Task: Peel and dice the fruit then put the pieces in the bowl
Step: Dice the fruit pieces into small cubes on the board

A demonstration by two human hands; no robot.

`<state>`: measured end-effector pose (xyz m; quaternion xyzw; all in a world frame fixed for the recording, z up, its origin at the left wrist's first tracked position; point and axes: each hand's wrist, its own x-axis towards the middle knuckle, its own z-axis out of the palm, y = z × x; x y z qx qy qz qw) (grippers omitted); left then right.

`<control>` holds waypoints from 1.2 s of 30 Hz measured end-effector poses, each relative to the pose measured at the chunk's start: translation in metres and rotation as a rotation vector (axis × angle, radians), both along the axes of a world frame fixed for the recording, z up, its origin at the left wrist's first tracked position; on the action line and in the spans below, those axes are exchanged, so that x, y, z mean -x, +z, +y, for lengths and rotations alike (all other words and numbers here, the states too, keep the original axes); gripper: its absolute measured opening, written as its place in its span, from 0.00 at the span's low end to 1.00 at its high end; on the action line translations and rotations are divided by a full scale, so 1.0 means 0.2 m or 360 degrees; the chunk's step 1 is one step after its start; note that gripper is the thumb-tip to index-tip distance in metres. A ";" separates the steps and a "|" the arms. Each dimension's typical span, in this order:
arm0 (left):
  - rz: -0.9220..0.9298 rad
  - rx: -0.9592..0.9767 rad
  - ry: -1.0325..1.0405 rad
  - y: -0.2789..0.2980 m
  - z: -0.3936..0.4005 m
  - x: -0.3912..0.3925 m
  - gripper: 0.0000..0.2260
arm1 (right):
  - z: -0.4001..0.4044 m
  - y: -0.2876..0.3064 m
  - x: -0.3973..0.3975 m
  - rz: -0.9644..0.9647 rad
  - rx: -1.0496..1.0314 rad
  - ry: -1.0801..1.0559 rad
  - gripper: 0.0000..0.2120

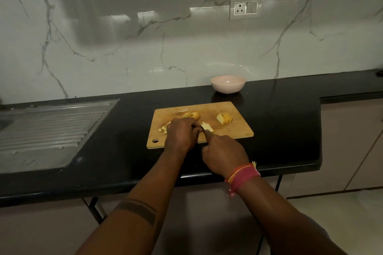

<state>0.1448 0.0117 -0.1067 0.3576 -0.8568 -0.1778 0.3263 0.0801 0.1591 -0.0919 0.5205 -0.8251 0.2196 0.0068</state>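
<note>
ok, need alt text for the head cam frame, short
A person dices fruit on a wooden cutting board on a black counter: the right hand grips a knife while the left hand holds a pale fruit piece. Sliced fruit and small diced bits lie on the board; a pink bowl sits behind it.
</note>
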 end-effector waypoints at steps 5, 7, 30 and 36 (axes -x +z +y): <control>-0.0078 0.0038 0.0017 0.02 0.02 0.00 0.03 | 0.09 0.00 0.01 -0.0104 0.0083 0.0009 0.27; -0.0056 0.0048 0.0024 0.02 0.04 -0.01 0.04 | 0.11 0.01 0.02 -0.0182 0.0158 0.0018 0.26; -0.0127 0.0105 -0.0141 0.00 0.08 0.04 0.20 | 0.11 0.05 0.21 -0.0357 0.0113 -0.0107 0.23; -0.0176 0.0165 -0.0167 0.00 0.09 0.03 0.25 | 0.04 0.07 0.22 -0.0327 0.0071 -0.0152 0.25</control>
